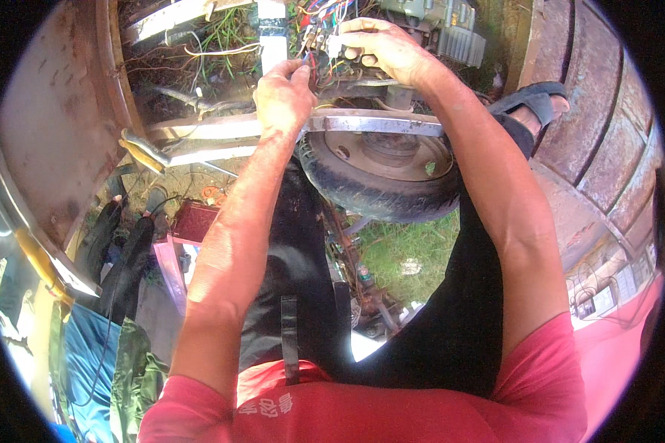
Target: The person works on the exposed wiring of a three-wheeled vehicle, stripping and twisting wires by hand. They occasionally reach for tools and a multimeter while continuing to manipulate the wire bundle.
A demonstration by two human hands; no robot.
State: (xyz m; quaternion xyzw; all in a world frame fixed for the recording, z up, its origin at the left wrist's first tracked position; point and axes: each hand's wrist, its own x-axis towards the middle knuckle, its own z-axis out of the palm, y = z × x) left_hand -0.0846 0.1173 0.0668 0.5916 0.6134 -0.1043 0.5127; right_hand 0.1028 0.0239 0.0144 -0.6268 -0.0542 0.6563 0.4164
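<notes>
Both my arms reach forward over a vehicle frame to a bundle of coloured wires point(331, 10). My left hand point(284, 96) is closed, its thumb pressed toward the curled fingers beside the wires. Whatever it pinches is hidden. My right hand point(391, 50) bends its fingers around a small white plug connector point(334, 47) at the edge of the bundle. Just beyond my left hand stands a white metal post point(273, 50) with dark tape wrapped round it.
A tyred wheel point(384, 177) lies under a metal crossbar point(377, 122). Grey metal machinery point(458, 40) sits at the far right. Rusty panels point(59, 125) flank the left, ribbed metal point(598, 111) the right. One sandalled foot point(536, 107) rests there. A dark red box point(193, 221) lies left.
</notes>
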